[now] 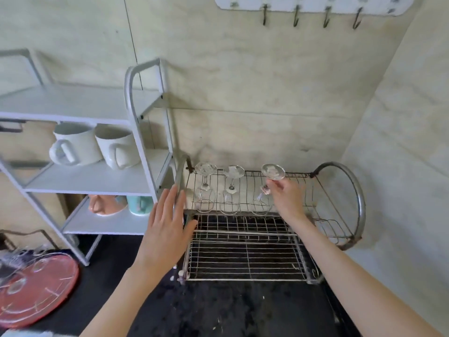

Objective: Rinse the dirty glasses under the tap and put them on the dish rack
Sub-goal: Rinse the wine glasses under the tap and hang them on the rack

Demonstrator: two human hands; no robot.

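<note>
Up close, then, from beside the counter:
Counter: a black speckled worktop (243,310), wet-looking in patches, running into a corner.
Walls: pale marbled panels (243,81); a white hook strip (313,7) hangs high on the back one.
Dish rack: a worn two-tier wire rack (245,254) stands in the corner on the worktop.
Glasses: two stemmed glasses (205,188) stand upside down on the upper tier, side by side; a third glass (272,172) is inverted just beside them.
Right hand: the right hand (288,198) pinches the third glass at its stem, foot uppermost.
Left hand: the left hand (165,227) is flat, fingers straight, against the rack's left end hoop.
Shelf unit: a white shelf (102,177) at left carries two white mugs (97,147); lower down, a pink and a teal cup.
Tray: a red round tray (34,288) lies at the near left.
</note>
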